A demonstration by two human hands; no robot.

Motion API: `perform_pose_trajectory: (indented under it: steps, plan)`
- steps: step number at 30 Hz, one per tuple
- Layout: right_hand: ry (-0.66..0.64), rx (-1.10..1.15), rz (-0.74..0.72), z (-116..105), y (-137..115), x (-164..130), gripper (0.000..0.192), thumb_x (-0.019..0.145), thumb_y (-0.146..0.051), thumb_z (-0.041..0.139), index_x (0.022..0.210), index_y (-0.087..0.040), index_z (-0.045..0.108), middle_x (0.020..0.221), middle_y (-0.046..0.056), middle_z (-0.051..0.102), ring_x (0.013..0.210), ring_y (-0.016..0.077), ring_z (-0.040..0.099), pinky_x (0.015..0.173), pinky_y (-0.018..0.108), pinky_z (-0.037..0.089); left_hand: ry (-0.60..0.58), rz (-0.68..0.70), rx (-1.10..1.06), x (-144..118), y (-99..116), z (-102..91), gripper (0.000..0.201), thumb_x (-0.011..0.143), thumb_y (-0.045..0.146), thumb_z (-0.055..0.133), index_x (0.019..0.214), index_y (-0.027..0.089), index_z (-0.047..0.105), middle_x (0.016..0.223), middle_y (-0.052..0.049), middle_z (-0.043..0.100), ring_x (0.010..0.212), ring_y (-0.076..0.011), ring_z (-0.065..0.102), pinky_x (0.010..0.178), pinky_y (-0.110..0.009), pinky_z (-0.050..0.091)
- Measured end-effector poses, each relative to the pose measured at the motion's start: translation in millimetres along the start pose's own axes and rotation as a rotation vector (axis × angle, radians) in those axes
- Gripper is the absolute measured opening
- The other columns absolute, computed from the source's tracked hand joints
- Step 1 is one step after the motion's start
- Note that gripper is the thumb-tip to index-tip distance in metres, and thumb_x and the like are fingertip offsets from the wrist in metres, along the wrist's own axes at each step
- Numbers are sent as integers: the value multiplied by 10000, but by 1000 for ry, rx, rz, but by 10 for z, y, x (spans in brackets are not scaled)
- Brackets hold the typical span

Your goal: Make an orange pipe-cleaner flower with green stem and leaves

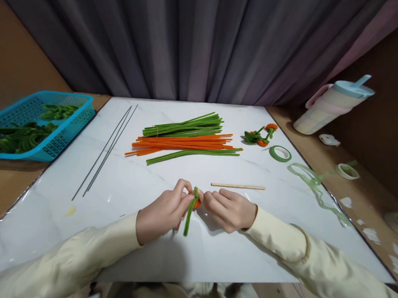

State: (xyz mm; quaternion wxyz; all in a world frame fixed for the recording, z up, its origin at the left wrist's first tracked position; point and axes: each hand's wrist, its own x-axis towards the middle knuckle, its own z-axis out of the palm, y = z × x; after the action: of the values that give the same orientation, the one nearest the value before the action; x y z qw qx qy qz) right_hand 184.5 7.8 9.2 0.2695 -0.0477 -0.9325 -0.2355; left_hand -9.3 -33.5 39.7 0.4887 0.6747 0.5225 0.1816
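**Two hands closed on a green and orange pipe cleaner piece**

The person sat at a white marble-look board (127, 185), both cream sleeves resting on it. The left hand (162, 212) and the right hand (229, 208) met near the front middle of the board, fingertips pinched together on a small piece of work: a green pipe cleaner stem (190, 212) with a bit of orange (197, 204) at its top. The stem slanted down and toward the person from between the fingers. Both hands were closed tight on it, not open at all.

Just beyond the right hand lay a thin wooden stick (238, 186), apart from the fingers. Farther back on the board sat a bundle of green pipe cleaners (184, 125), a spread of orange ones (181, 143) beside it, and some finished little flowers (260, 136) to the right. A roll of green tape (280, 153) lay near those. Two long grey wires (106, 150) ran across the left part of the board. A blue basket (66, 130) holding green pieces stood off the board at the left, and a pastel lidded cup (331, 105) lay tipped at the right.
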Motion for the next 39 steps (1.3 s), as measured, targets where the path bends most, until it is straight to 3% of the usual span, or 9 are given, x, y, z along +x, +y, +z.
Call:
perform_pose_trajectory:
  steps: [4,8,13,16,19,26,30,34,39]
  plan:
    - [-91,36,26,72,-32,1,242,848,-58,361,835,-52,603,749,93,569,593,137,500,467,269,360,-24,-37,-3,59,-102,46,105,899,292,291,909,209,356,507,87,441,425,-104,436,511,-212,352]
    - [-184,157,108,69,4,-14,246,869,-59,344,837,-76,587,744,87,577,594,145,508,518,282,410,-6,14,51,64,-118,35,103,889,262,301,870,201,382,562,73,415,478,-102,426,521,-211,333]
    - [-242,645,496,13,54,-4,216,856,-100,388,1001,-138,543,845,72,599,741,153,554,612,256,454,20,69,122,69,-145,24,76,878,239,339,851,201,399,611,59,428,562,-114,440,552,-219,315]
    - [-202,849,763,-4,48,48,163,900,-129,353,928,-164,510,819,45,595,720,126,551,648,240,446,25,81,127,75,-162,32,78,879,232,346,870,196,414,623,57,433,574,-115,444,558,-220,313]
    - [-247,938,893,-13,24,112,133,921,-173,331,866,-176,452,751,18,573,647,119,525,614,239,423,21,96,125,70,-159,38,94,881,226,344,891,192,431,628,54,443,569,-114,445,556,-219,313]
    - [-364,1067,905,-34,30,141,98,910,-192,350,819,-188,385,719,9,531,622,119,494,585,228,398,38,173,169,51,-148,69,83,872,202,356,840,192,432,672,39,475,582,-109,448,571,-216,328]
    - [-554,906,882,-59,11,153,194,928,-203,321,755,-185,409,680,19,543,595,128,492,565,230,354,54,203,202,45,-147,88,95,867,198,360,848,184,451,706,18,496,610,-115,461,578,-220,340]
    - [-696,714,872,-81,-47,186,156,901,-164,358,763,-180,427,646,21,555,532,134,477,513,235,276,57,196,177,51,-154,94,111,879,242,366,869,181,458,702,13,505,613,-117,471,572,-219,348]
    - [-591,765,907,-52,-92,176,164,908,-160,330,770,-185,415,654,23,566,542,139,499,519,228,297,32,213,54,77,-191,74,91,877,234,358,878,186,435,676,22,526,569,-103,468,545,-207,361]
